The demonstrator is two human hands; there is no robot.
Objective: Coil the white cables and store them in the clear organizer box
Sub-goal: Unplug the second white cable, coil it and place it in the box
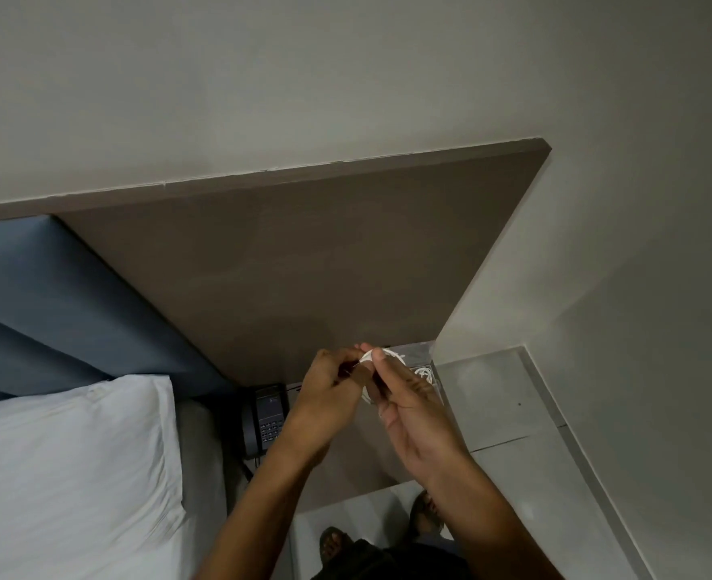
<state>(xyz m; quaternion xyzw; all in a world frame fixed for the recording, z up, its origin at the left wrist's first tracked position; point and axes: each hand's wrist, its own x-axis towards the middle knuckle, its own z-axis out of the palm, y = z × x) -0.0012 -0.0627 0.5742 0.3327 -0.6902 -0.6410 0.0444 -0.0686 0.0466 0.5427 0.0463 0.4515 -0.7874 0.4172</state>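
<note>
Both hands are raised over the bedside table, pinching one white cable (381,357) that curls in small loops between them. My left hand (332,385) grips its near end with thumb and fingers. My right hand (404,406) holds the loops at the fingertips. Behind my right hand stands the clear organizer box (434,380), with a coiled white cable (424,374) lying inside; most of the box is hidden by my fingers.
A black desk phone (265,420) sits at the table's left edge beside the bed. A white pillow (70,462) and a blue headboard (53,311) are at left. A brown wall panel (304,253) rises behind the table. My feet (333,542) show on the tiled floor.
</note>
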